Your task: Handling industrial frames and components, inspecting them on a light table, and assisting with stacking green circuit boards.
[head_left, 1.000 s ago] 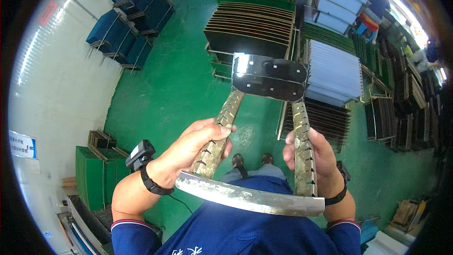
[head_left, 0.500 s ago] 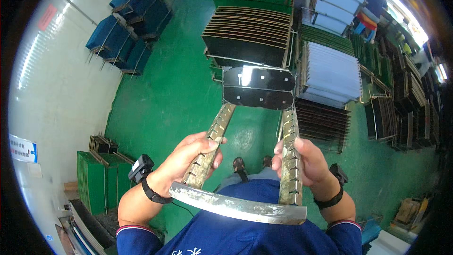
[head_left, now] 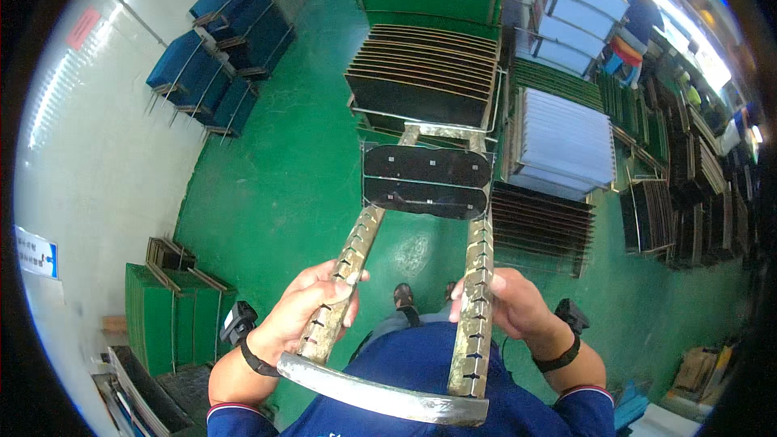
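Head view: curled hands [head_left: 306,303] around notched rails [head_left: 479,255]

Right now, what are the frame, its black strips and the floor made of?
The frame looks like worn metal: its near bar shines silver and its slotted rails are blotchy. The black strips look smooth and dark, maybe plastic or coated board; I can't tell which. The floor seems painted or coated, because its green surface reflects light.
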A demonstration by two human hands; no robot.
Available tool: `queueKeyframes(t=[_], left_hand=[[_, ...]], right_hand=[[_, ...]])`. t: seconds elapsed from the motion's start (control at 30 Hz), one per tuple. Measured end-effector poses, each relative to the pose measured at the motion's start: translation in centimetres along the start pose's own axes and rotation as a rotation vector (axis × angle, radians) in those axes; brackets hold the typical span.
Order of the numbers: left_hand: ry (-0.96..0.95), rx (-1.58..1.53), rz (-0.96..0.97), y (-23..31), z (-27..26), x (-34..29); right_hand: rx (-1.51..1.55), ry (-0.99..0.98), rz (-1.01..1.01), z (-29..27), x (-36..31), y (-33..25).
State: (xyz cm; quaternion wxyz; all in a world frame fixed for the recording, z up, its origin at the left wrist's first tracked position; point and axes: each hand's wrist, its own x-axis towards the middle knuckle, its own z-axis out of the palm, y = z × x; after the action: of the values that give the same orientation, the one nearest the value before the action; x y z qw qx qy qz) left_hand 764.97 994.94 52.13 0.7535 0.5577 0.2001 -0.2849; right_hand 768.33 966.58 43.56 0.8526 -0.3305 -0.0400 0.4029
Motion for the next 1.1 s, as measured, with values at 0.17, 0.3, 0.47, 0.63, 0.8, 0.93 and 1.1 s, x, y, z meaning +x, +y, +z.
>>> queueKeyframes(t=[0.17,0.3,0.47,0.63,0.8,0.93,1.1], left_hand=[[0.001,-0.048,-0.050,-2.8,-1.6,-2.7],[-0.020,-0.096,-0.058,-3.2,-1.8,-2.6],[-0.004,-0.110,-0.056,-3.4,-1.9,-2.7],[0.000,-0.121,-0.052,-3.6,-2.0,-2.7],[0.018,-0.096,-0.064,-3.6,-1.9,-2.5],[0.030,-0.082,-0.061,-3.3,-1.5,-2.5],[0.059,-0.060,-0.082,-3.8,-1.9,-3.0]], right_hand=[[-0.359,0.232,-0.037,-3.0,-2.2,0.3],[-0.574,0.466,-0.277,-3.5,0.1,-1.7],[-0.639,0.409,-0.339,-3.2,2.5,-2.3],[-0.673,0.378,-0.273,-2.9,3.7,-2.5],[-0.676,0.325,-0.273,-3.2,4.2,-2.6],[-0.678,0.322,-0.251,-3.2,4.4,-2.4],[-0.721,0.349,-0.242,-2.9,4.4,-1.3]])
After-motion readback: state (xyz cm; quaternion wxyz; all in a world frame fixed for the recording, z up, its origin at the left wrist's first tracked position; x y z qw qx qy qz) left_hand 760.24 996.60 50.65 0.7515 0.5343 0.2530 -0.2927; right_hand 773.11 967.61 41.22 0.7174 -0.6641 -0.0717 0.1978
